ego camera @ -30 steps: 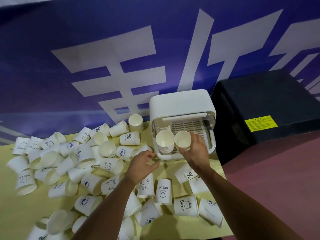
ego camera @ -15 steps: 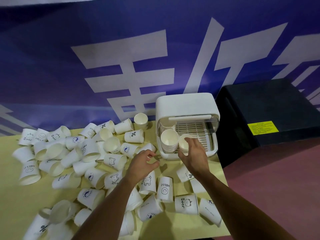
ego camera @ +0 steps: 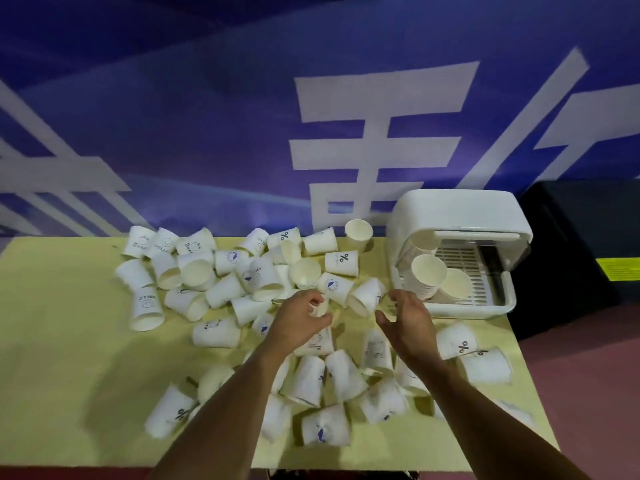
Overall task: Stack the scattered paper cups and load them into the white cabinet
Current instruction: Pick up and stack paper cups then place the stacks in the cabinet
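A yellow table point(ego camera: 69, 341) is seen from above, strewn with paper cups point(ego camera: 325, 429), most lying on their sides. Two bare forearms are stretched over the nearest cups. The left hand point(ego camera: 299, 323) is held over the middle of the heap with its fingers curled toward the thumb; whether a cup is pinched there cannot be told. The right hand point(ego camera: 410, 327) is held beside it, apart, with fingers loosely spread and nothing gripped. Farther back, more cups are piled toward the table's far edge, where one cup point(ego camera: 358, 232) stands upright. At the far right corner the white cabinet point(ego camera: 457, 213) is set, its front open; a stack of cups point(ego camera: 428, 268) and a single cup point(ego camera: 457, 284) lie inside on the slatted rack. A black box point(ego camera: 581, 244) is placed just beyond, and a blue banner point(ego camera: 207, 133) is hung behind.
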